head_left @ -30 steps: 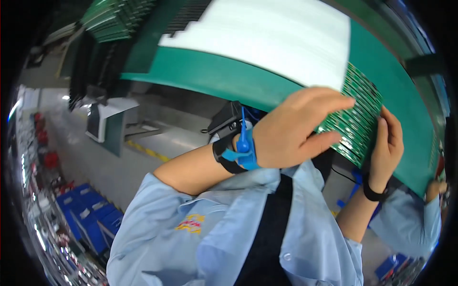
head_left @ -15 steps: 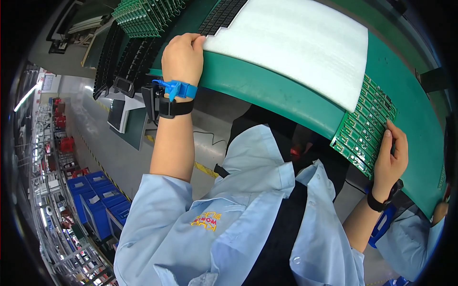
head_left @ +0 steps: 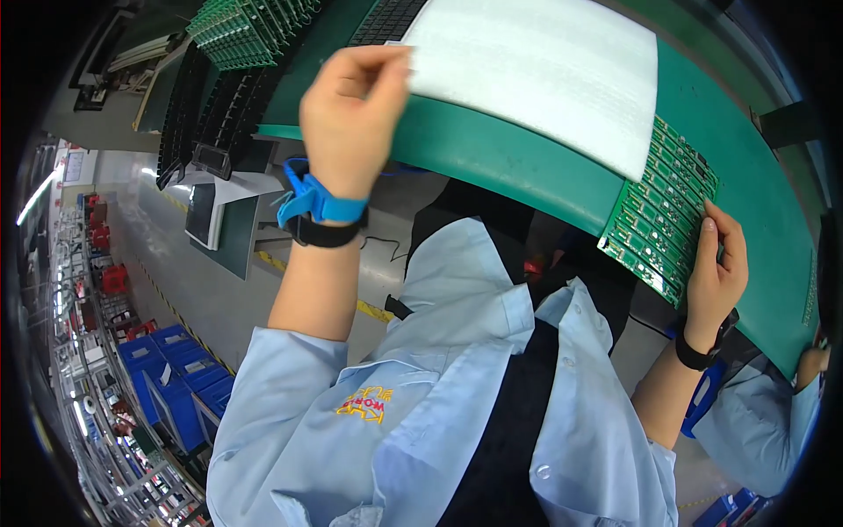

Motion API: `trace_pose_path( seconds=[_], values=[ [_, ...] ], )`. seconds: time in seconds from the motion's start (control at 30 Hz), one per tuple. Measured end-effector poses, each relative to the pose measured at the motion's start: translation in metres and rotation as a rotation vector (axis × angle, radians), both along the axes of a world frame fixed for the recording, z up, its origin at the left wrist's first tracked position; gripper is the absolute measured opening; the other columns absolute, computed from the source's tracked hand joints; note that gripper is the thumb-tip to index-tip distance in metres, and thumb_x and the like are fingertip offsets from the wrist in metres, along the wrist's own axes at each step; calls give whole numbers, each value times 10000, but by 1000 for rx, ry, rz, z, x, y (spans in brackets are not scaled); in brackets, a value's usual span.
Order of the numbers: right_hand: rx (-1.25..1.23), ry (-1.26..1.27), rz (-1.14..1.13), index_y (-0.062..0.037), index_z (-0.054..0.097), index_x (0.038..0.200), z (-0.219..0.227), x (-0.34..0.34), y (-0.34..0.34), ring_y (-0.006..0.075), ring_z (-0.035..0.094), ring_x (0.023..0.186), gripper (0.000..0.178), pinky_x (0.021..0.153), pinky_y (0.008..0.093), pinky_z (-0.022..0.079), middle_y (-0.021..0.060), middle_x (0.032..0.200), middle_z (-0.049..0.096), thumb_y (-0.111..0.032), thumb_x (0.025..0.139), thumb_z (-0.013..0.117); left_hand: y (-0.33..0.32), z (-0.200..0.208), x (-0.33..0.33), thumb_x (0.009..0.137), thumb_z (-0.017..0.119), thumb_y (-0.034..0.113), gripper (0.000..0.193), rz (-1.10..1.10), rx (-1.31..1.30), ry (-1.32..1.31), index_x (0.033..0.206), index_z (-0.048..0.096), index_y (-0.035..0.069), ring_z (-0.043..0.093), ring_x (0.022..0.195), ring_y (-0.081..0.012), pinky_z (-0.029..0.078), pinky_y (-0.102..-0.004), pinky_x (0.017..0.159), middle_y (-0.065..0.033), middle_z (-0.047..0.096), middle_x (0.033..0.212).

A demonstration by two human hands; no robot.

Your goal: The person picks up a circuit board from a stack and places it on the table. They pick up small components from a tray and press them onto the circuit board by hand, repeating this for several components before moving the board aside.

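Observation:
My left hand point(head_left: 349, 127) is raised over the left end of a white foam sheet point(head_left: 544, 83). Its thumb and index finger are pinched together, slightly blurred, and whatever is between them cannot be made out. Just beyond that hand, a block of small black parts point(head_left: 386, 21) lies in rows beside the foam. On the right, my right hand point(head_left: 716, 274) grips the right edge of a green circuit board panel point(head_left: 654, 215), thumb on top. The panel lies tilted past the foam's right end, its near corner over the table edge.
A green mat covers the table point(head_left: 509, 162). Upright green circuit boards point(head_left: 241, 33) stand in black slotted racks point(head_left: 230, 114) at the far left. At right are a co-worker's hand point(head_left: 811, 364) and sleeve, near another green board point(head_left: 809, 290). Blue bins point(head_left: 180, 360) sit lower left.
My left hand has lifted away from the black parts and moved right, its fingers still pinched. My right hand keeps hold of the panel; the whole view has shifted slightly.

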State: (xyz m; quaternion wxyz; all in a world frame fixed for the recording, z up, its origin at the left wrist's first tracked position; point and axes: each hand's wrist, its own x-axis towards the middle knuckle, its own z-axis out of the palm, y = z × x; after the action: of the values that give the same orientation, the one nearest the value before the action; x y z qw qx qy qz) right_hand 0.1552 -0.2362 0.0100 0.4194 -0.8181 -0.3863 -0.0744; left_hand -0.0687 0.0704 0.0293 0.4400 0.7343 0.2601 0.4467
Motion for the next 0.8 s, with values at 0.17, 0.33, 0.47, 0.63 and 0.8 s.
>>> trace_pose_path(
  seconds=[0.17,0.33,0.47,0.63,0.8],
  values=[
    [71,59,84,9,671,1108,24,-17,-6,147,609,938,197,857,252,456,101,1057,658,-23,929,597,-76,-6,37,898,618,-45,253,-626,-355,-149,1135,531,-29,640,1013,-152,519,-240,843,-123,662,1068],
    [26,-107,402,-33,699,1058,49,-52,21,214,633,858,270,724,279,502,126,964,657,48,802,667,-120,-4,57,889,608,-79,277,-841,-388,-21,1132,490,-20,634,1007,-160,527,-254,844,-117,643,1027],
    [34,-38,389,-41,705,1039,38,-59,19,231,639,835,262,683,267,506,123,953,653,37,790,684,-127,-3,62,890,610,-82,255,-874,-394,16,1112,501,-21,634,964,-147,525,-246,828,-92,636,974],
    [-26,-14,394,-33,704,1028,33,-54,15,201,647,831,243,668,252,504,103,968,660,33,795,690,-125,-8,61,890,630,-52,228,-853,-402,84,1090,524,-22,630,933,-130,520,-236,819,-87,642,988],
    [108,283,355,-23,689,1047,24,-49,12,168,642,854,228,704,248,498,91,964,661,28,824,676,-126,-13,63,887,649,-24,223,-784,-356,70,1090,557,-24,631,924,-124,517,-234,812,-83,647,999]
  ],
)
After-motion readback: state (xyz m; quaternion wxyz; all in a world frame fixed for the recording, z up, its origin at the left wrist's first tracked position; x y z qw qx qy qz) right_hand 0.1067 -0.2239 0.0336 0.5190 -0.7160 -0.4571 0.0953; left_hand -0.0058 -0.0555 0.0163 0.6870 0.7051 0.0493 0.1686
